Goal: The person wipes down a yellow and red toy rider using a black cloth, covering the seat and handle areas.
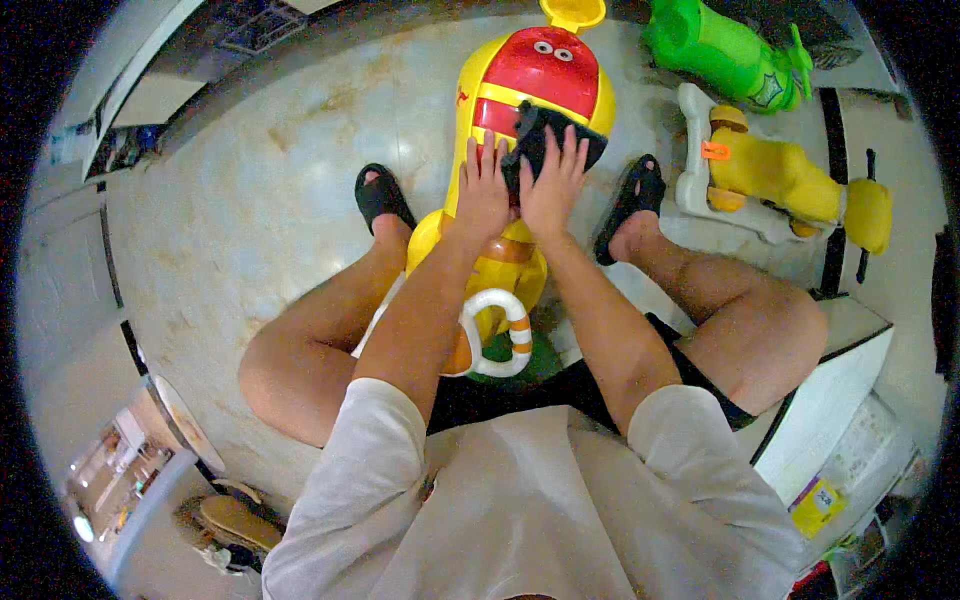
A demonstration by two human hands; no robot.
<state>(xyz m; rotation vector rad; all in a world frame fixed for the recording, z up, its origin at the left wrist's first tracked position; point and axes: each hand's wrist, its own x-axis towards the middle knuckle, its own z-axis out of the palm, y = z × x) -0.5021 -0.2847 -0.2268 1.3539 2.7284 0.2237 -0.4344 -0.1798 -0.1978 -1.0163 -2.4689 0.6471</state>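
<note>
A long yellow and red plastic ride-on toy point(536, 67) with two round eyes lies on the floor between my feet, a white and orange striped handle point(521, 337) at its near end. Over its red middle lies a crumpled black cloth point(544, 124). My left hand point(482, 187) rests on the toy at the cloth's left edge, fingers extended. Spread over the black cloth, my right hand point(553, 184) presses it to the toy. Whether the fingers pinch any cloth is hard to tell. The undersides of both hands are hidden.
At the upper right lies a green toy point(727, 52). Below it is a yellow ride-on toy point(780, 169) with a white base. My slippered feet flank the red and yellow toy. A white box-like piece point(825, 397) stands at the right, brown footwear point(240, 521) at lower left.
</note>
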